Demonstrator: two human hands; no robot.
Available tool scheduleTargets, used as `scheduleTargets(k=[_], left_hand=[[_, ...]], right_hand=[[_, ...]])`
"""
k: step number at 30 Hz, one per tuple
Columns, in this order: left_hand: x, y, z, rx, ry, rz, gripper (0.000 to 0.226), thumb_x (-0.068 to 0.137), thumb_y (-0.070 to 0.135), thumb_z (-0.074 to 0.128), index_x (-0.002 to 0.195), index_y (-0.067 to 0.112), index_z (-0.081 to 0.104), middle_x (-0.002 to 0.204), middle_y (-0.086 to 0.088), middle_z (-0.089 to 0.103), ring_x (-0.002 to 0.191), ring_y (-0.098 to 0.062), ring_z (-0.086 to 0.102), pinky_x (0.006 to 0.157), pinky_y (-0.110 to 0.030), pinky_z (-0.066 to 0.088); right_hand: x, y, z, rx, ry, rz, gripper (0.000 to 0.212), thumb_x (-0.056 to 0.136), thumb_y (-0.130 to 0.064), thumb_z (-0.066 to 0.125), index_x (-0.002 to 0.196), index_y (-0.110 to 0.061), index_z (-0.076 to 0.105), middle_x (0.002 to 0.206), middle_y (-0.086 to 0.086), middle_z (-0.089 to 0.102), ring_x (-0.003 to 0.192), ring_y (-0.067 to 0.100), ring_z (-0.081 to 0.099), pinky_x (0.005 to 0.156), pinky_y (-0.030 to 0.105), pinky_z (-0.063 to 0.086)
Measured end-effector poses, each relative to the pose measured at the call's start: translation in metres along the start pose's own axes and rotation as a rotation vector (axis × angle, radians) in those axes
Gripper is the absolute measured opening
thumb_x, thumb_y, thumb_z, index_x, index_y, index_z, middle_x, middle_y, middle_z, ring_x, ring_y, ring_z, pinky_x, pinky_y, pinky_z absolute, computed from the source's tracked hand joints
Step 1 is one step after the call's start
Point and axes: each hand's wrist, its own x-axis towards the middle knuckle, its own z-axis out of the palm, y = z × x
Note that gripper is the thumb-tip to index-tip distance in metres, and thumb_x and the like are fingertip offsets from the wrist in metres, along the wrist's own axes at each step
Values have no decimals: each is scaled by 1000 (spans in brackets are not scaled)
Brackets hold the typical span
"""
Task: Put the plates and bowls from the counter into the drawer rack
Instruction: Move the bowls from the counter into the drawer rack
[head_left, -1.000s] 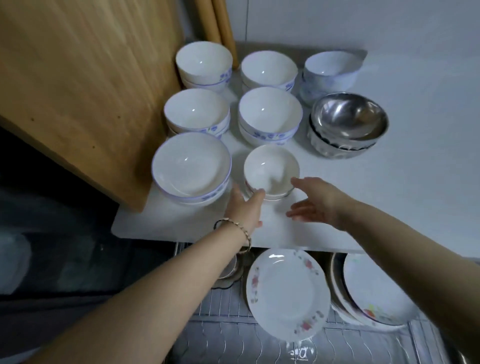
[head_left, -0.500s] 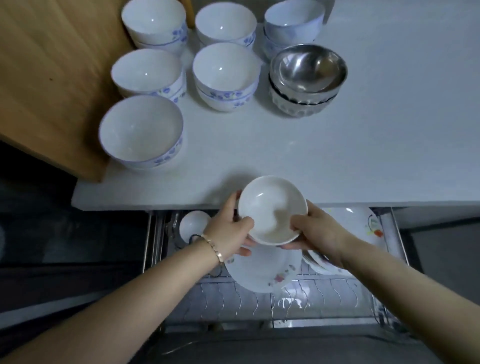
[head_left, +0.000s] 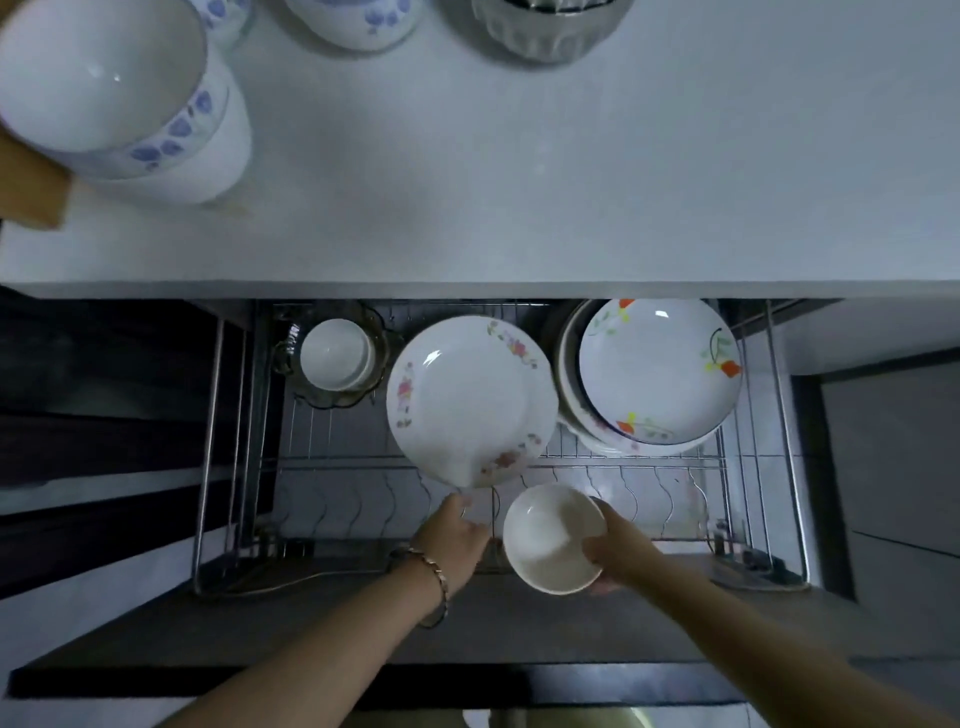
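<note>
Glossy ceramic bowl (head_left: 553, 538), chromed wire rack (head_left: 748, 457)

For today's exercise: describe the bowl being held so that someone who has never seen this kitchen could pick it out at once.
Start at the open drawer rack below the white counter. Over its front wire slots, the right hand holds a small bowl. It is plain white with no pattern, unlike the flowered plates behind it and the blue-flowered bowls on the counter.

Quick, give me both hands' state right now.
Left hand: fingers touching the lower rim of the pink-flowered plate; grip unclear.
Right hand: closed on the small white bowl.
</note>
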Motion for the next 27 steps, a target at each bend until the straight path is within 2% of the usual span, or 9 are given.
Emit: scheduleTargets(k=[3,5,7,9,13,17,21,25,27], left_hand=[[14,-11,-7,1,130,-50,31,93,15,47,123,13,54,119,-11,64,107,-29,63,93,-40,50],[21,-15,-11,-22,183,-69,30,92,11,47,120,11,58,120,-14,64,108,-31,62,97,-42,50],[27,-19,-13,-68,219,-80,28,92,9,46,117,9,59,119,-15,64,108,-32,62,97,-43,50],[28,-20,-13,-113,229,-90,27,93,7,45,117,8,59,116,-15,65,105,-32,63,96,-41,50],[27,-24,-12,-160,232,-86,27,94,5,44,117,7,58,108,-13,65,92,-25,64,93,-39,51],[26,-28,-14,-191,252,-102,28,93,2,43,116,6,58,102,-11,65,97,-26,64,94,-40,51],[25,-33,-12,-238,265,-122,27,92,-3,42,113,1,58,81,-5,63,85,-26,62,67,-27,49],[27,-34,-13,-198,241,-132,27,91,-1,44,112,3,60,76,1,61,93,-30,64,83,-36,52],[28,-32,-15,-187,232,-127,27,92,0,42,113,4,59,77,0,61,89,-27,64,72,-31,51]], right_hand=[[35,13,12,-46,22,61,62,89,-1,42,146,-16,22,139,23,40,117,42,48,66,44,55],[55,16,19,15,34,75,58,90,-1,42,144,-11,23,138,24,40,105,35,48,57,34,51],[74,16,25,-7,50,47,58,88,0,42,143,-6,25,135,25,45,101,30,46,65,36,51],[86,16,31,-71,35,35,59,87,-1,43,143,-9,25,134,26,47,111,36,51,84,42,51],[94,18,39,-118,27,40,56,88,-3,42,141,-16,30,132,25,51,117,41,51,80,38,48],[99,21,35,-97,21,25,58,85,-3,45,139,-21,37,130,22,51,115,41,52,91,50,51],[98,20,35,-111,27,-3,61,83,-2,43,139,-25,40,131,17,53,116,39,52,89,52,53],[90,17,36,-131,39,26,62,84,-12,46,142,-27,34,133,15,52,115,36,54,69,39,58],[85,17,33,-115,47,52,67,85,-16,51,147,-24,27,138,15,48,117,34,54,70,33,53]])
